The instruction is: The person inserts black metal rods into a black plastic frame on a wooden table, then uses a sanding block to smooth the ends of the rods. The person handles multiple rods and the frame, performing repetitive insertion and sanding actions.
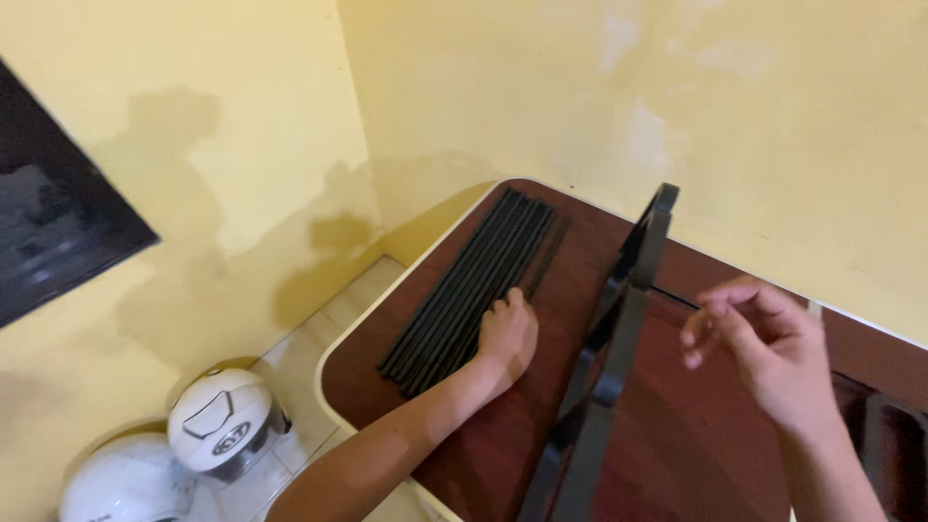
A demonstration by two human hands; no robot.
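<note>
Wood table (667,425): dark reddish top, pale rim, set in a yellow-walled corner (353,116).
Left hand (507,333): flat, relaxed on black rods (474,280).
Right hand (764,348): raised, fingers loosely curled, seemingly empty.
Floor: two white helmets (224,422).

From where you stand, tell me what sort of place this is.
Probably a room corner in a home, used for assembly work. Yellow painted walls meet beside a dark wooden table; two white helmets sit on the tiled floor. The left hand rests on black rods.

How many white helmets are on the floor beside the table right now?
2. One white helmet with a dark visor lies on the tiled floor by the table's corner; a second white helmet sits left of it, cut off by the frame edge. Others may lie out of view.
</note>
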